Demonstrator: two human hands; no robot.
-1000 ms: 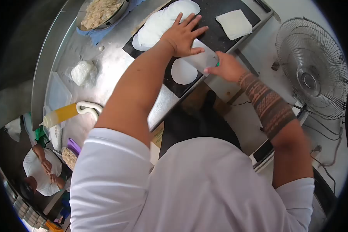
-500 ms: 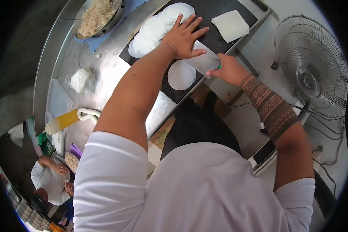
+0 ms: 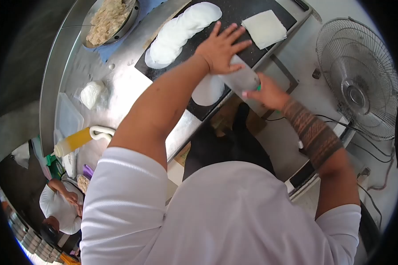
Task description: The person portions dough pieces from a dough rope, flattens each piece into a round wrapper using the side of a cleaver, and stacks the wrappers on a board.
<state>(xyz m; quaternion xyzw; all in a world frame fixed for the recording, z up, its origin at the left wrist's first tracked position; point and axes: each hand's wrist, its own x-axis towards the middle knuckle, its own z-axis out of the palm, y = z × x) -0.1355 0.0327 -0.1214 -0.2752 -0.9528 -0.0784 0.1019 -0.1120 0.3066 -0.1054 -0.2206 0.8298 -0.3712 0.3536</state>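
Note:
My right hand [image 3: 272,92] is closed on the green handle of a cleaver [image 3: 239,78] with a broad, flat blade. My left hand [image 3: 223,47] is spread open over the blade's far end, thumb against it; whether the palm presses on it is hidden. Below the blade, a thin white dough round [image 3: 208,91] lies on the black board [image 3: 235,13], partly covered by the blade and my left hand. Beyond my left hand, a row of overlapping white dough rounds [image 3: 181,35] stretches across the board. A pale square piece, perhaps a folded cloth [image 3: 264,29], rests at right.
A bowl of pale filling [image 3: 108,22] stands at the upper left of the metal table [image 3: 124,66]. Nearby are plastic-wrapped dough [image 3: 93,94], a dough rope [image 3: 101,132] and a yellow bottle [image 3: 73,141]. A fan [image 3: 356,79] is at right; a co-worker [image 3: 62,205] is lower left.
Both hands have shifted right with the cleaver, away from the row of rounds. More of that row shows now. My right hand and the blade look slightly blurred.

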